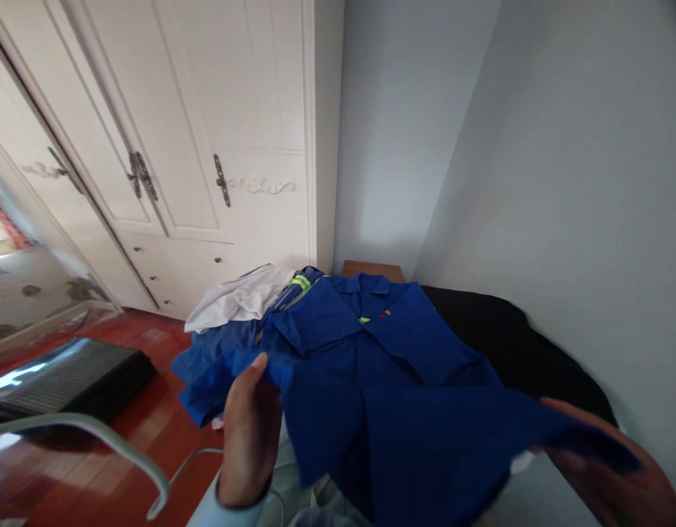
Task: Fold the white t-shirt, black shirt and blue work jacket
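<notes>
A blue work jacket (365, 366) with a collar is spread out in front of me, its collar end away from me. A small red mark and a bit of yellow-green show on its chest. My left hand (253, 432) is closed on the jacket's near left part, thumb on top. At the right, my right hand (617, 461) grips the near right edge, with some fingers under the cloth. Between my hands the near part of the jacket is lifted and hangs down toward me.
A white garment (244, 296) and other blue clothes with yellow-green stripes lie left of the jacket. Black cloth (496, 329) lies on the right, against the grey wall. A white wardrobe (250, 110) stands behind. A black case (68, 380) and a pale curved bar (112, 435) are at the left.
</notes>
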A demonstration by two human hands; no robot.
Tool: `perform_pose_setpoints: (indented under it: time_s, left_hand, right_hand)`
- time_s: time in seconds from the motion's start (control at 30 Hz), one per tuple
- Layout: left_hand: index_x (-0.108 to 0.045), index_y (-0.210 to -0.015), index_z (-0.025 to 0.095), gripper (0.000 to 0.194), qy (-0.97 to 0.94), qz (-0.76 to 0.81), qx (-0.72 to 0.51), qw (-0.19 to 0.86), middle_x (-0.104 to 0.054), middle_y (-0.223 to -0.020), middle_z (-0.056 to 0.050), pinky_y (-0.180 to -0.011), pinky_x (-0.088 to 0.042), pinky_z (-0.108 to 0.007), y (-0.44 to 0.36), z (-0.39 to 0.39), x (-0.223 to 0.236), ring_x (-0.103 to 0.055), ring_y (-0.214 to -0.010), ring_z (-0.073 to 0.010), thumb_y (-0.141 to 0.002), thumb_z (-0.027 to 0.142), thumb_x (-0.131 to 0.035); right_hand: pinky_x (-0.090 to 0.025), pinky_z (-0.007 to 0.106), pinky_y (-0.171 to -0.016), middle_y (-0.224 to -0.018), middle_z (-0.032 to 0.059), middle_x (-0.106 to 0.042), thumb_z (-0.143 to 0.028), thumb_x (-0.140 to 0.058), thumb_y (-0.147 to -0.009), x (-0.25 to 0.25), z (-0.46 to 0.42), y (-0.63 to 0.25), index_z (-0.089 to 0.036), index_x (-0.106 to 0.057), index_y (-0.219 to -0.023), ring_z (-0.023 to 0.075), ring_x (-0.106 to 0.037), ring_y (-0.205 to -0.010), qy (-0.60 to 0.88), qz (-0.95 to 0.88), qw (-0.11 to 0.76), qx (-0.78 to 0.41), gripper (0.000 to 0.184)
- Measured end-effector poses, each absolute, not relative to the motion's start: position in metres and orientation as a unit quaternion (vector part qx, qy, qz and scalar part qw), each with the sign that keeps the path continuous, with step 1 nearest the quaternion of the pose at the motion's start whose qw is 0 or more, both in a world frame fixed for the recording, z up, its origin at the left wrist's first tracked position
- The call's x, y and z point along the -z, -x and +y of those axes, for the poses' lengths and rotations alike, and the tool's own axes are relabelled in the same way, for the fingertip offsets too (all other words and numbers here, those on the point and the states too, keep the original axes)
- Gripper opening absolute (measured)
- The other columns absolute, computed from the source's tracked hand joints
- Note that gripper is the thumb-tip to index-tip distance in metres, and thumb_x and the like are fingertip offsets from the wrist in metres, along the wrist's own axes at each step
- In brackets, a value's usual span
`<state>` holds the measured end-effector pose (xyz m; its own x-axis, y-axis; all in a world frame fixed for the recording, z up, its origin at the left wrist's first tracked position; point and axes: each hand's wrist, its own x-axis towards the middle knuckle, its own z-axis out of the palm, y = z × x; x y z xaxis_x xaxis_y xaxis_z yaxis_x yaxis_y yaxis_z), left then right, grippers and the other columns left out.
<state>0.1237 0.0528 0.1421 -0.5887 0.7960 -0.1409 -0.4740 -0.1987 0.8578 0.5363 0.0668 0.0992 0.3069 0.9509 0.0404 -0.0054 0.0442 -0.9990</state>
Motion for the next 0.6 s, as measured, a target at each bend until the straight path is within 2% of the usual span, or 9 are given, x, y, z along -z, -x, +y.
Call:
perform_pose_setpoints:
  time_s: [0.07, 0.13, 0.27, 0.37, 0.4, 0.5, 0.6]
  left_hand:
    - [-0.058, -0.077, 0.020, 0.029, -0.179, 0.441, -0.802, 0.361, -0.061, -0.065, 0.004, -0.052, -0.046, -0.023, -0.136, 0.094, -0.156, -0.057, -0.057, -0.0121, -0.074, 0.046, -0.070]
    - [-0.053, -0.075, 0.019, 0.030, -0.190, 0.404, -0.833, 0.327, -0.059, -0.065, 0.005, -0.051, -0.044, -0.021, -0.145, 0.136, -0.169, -0.057, -0.056, -0.0107, -0.072, 0.043, -0.072]
    - [-0.052, -0.076, 0.019, 0.029, -0.274, 0.407, -0.820, 0.295, -0.056, -0.061, 0.004, -0.052, -0.044, -0.022, -0.153, 0.221, -0.197, -0.059, -0.054, -0.0122, -0.080, 0.044, -0.066]
    - [-0.054, -0.079, 0.017, 0.029, -0.351, 0.427, -0.772, 0.315, -0.063, -0.068, -0.002, -0.056, -0.046, -0.023, -0.159, 0.287, -0.216, -0.062, -0.057, -0.0133, -0.085, 0.044, -0.063]
    - [-0.055, -0.083, 0.016, 0.030, -0.359, 0.430, -0.759, 0.333, -0.066, -0.074, -0.005, -0.058, -0.048, -0.024, -0.162, 0.308, -0.221, -0.063, -0.061, -0.0140, -0.087, 0.045, -0.061]
    - [-0.057, -0.095, 0.012, 0.040, -0.424, 0.491, -0.660, 0.379, -0.070, -0.091, -0.015, -0.069, -0.054, -0.030, -0.166, 0.353, -0.221, -0.069, -0.078, -0.0194, -0.091, 0.052, -0.053]
    - [-0.061, -0.099, 0.009, 0.034, -0.486, 0.562, -0.581, 0.332, -0.069, -0.109, -0.021, -0.086, -0.054, -0.037, -0.149, 0.362, -0.198, -0.068, -0.100, -0.0268, -0.084, 0.040, -0.064]
  right_hand:
    - [-0.058, 0.035, -0.062, -0.079, 0.0095, -0.074, -0.039, -0.092, -0.048, -0.129, 0.098, -0.512, -0.023, -0.076, -0.094, 0.0256, -0.069, -0.070, 0.550, -0.433, 0.583, -0.412, 0.051]
    - [-0.050, 0.028, -0.050, -0.065, 0.0036, -0.068, -0.031, -0.093, -0.044, -0.154, 0.129, -0.494, -0.023, -0.074, -0.085, 0.0182, -0.060, -0.055, 0.521, -0.454, 0.622, -0.369, 0.045]
    - [-0.039, 0.022, -0.047, -0.061, 0.0002, -0.063, -0.033, -0.086, -0.063, -0.191, 0.198, -0.483, -0.022, -0.066, -0.072, 0.0103, -0.051, -0.051, 0.433, -0.491, 0.661, -0.367, 0.025]
    - [-0.018, 0.024, -0.038, -0.044, -0.0077, -0.042, -0.032, -0.080, -0.068, -0.204, 0.261, -0.486, -0.021, -0.063, -0.073, 0.0068, -0.030, -0.038, 0.441, -0.507, 0.647, -0.361, 0.021]
    - [-0.015, 0.025, -0.038, -0.043, -0.0083, -0.041, -0.033, -0.077, -0.071, -0.205, 0.282, -0.487, -0.021, -0.063, -0.074, 0.0072, -0.027, -0.037, 0.466, -0.501, 0.640, -0.349, 0.018]
    - [-0.020, 0.027, -0.041, -0.044, -0.0074, -0.041, -0.031, -0.068, -0.079, -0.192, 0.338, -0.492, -0.020, -0.059, -0.068, 0.0084, -0.030, -0.039, 0.602, -0.495, 0.548, -0.305, 0.018]
    - [-0.030, 0.026, -0.047, -0.052, -0.0021, -0.054, -0.021, -0.071, -0.075, -0.162, 0.362, -0.500, -0.016, -0.064, -0.066, 0.0104, -0.043, -0.049, 0.651, -0.493, 0.485, -0.313, 0.013]
